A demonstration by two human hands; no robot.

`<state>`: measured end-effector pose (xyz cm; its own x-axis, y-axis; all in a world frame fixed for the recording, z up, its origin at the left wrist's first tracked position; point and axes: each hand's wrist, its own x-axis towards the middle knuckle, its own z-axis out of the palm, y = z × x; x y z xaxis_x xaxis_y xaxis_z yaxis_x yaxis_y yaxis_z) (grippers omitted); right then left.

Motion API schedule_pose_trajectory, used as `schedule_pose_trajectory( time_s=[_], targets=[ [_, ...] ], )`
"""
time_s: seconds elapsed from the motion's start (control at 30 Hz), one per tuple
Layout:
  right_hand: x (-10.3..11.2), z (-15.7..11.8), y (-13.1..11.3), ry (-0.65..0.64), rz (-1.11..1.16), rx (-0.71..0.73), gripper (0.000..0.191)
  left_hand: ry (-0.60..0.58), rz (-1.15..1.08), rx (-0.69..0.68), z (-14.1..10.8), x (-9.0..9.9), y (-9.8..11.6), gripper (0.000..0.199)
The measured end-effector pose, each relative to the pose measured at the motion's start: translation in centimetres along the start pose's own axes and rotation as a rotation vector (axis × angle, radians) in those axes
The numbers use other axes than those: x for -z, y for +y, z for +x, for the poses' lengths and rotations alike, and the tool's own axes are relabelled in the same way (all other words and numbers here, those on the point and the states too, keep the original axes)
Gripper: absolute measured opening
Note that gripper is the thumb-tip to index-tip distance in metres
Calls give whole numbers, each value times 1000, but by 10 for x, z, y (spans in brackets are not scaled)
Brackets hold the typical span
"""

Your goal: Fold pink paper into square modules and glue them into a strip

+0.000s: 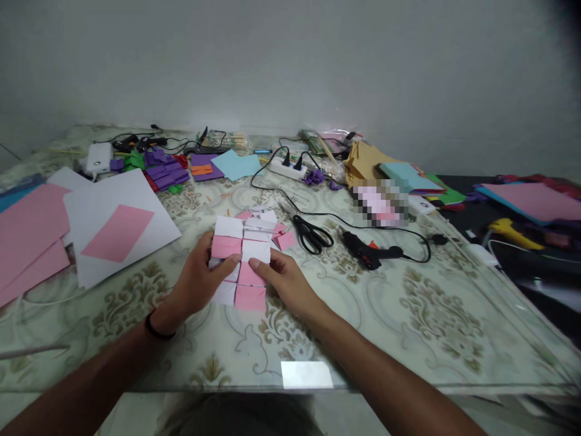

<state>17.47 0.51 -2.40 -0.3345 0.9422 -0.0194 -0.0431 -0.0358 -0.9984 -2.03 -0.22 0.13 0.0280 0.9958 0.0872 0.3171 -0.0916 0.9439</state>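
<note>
Both of my hands grip a pink and white folded-paper piece (pixel 253 274), made of small squares in two columns, above the patterned tablecloth. My left hand (pixel 200 266) has its thumb pressed on the left column, with the fingers behind the paper. From the other side, my right hand (pixel 288 278) presses its thumb on a pink square, its fingers partly hidden. Just behind lie loose pink and white folded pieces (pixel 284 237). Black-handled scissors (pixel 313 235) rest right of them, and a black glue gun (pixel 370 249) lies farther right.
White sheets (pixel 154 242) and pink sheets (pixel 31 230) lie on the left. Purple folded strips (pixel 167 174) are piled at the back. A white power strip (pixel 288 169) feeds a black cord (pixel 336 216) across the table. A small white paper (pixel 307 375) sits at the front edge.
</note>
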Motion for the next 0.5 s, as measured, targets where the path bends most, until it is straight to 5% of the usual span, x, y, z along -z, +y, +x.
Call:
schedule_pose_trajectory(
  time_s=[0.2,0.5],
  targets=[
    [0,-1,-1,13,126,-25,33,-81,-256,63,-2,-3,-2,32],
    [1,-3,-3,-26,91,-44,30,-131,-158,72,2,6,1,39]
  ],
)
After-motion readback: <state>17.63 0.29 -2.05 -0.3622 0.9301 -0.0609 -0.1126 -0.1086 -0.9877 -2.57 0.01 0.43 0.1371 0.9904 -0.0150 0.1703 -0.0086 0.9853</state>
